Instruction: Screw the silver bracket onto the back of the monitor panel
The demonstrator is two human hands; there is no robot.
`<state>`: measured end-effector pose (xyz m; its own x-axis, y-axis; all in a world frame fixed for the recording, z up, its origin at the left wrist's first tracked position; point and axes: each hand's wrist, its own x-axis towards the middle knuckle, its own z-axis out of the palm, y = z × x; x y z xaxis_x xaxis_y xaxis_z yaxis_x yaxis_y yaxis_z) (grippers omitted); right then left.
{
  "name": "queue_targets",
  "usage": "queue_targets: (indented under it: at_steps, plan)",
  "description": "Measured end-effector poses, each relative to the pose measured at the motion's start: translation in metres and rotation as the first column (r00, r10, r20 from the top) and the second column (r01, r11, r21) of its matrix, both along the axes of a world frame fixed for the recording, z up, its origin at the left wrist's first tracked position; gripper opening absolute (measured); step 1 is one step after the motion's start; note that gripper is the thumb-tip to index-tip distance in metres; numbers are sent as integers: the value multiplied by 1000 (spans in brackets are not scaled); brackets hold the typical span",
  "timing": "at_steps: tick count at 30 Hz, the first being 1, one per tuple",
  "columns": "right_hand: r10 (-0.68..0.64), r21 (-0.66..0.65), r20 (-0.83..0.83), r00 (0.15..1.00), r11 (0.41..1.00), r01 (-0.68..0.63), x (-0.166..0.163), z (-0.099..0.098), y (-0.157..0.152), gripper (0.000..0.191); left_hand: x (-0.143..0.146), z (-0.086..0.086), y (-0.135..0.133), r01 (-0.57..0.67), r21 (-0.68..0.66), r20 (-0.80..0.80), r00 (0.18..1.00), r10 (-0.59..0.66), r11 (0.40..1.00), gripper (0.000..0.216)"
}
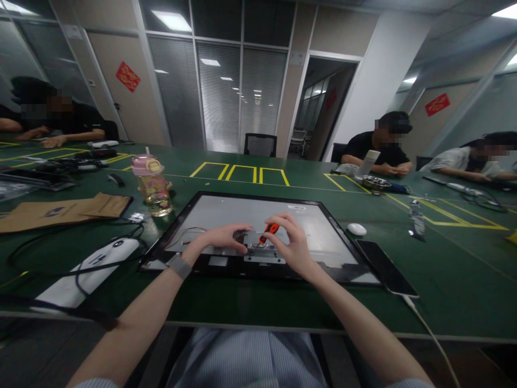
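Panel [234, 210], grey and black-framed, lies flat on the table [250, 307]; the right hand [294, 242] pinches a tilted screwdriver [269, 231] (orange and black) over it, the left hand [220, 237] curving half-open, grip unclear.

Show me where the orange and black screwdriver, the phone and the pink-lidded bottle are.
Screwdriver [269, 232]: head view, on its handle, at the right hand's [290, 238] fingers.
Phone [386, 268]: head view, middle of its dark screen.
Bottle [154, 189]: head view, on its clear body, below the pink lid.
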<state>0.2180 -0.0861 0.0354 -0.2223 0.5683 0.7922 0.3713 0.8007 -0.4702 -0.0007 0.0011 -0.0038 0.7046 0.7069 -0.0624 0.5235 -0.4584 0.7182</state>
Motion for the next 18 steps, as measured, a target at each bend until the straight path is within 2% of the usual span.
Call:
queue_targets:
  at_steps: [6,10,14,16,18]
  plan:
    - [64,-35,-16,998,997,-65,-1,-5,1,38,0,1,-1,16,-5,14,1000,-16,1000,72]
    - [132,-62,8,991,989,-132,0,-2,-1,30,0,2,-2,23,-6,30,999,-22,1000,68]
    - [97,-45,-29,995,994,-98,0,2,-2,15,1,3,-2,-2,-15,2,1000,2,1000,71]
    - [69,-30,-44,997,997,-70,-1,3,-3,15,1,2,-1,-3,-11,-8,1000,3,1000,73]
    - [62,-13,-41,997,998,-62,-2,3,-4,24,0,1,-1,-1,0,-14,1000,1,1000,74]
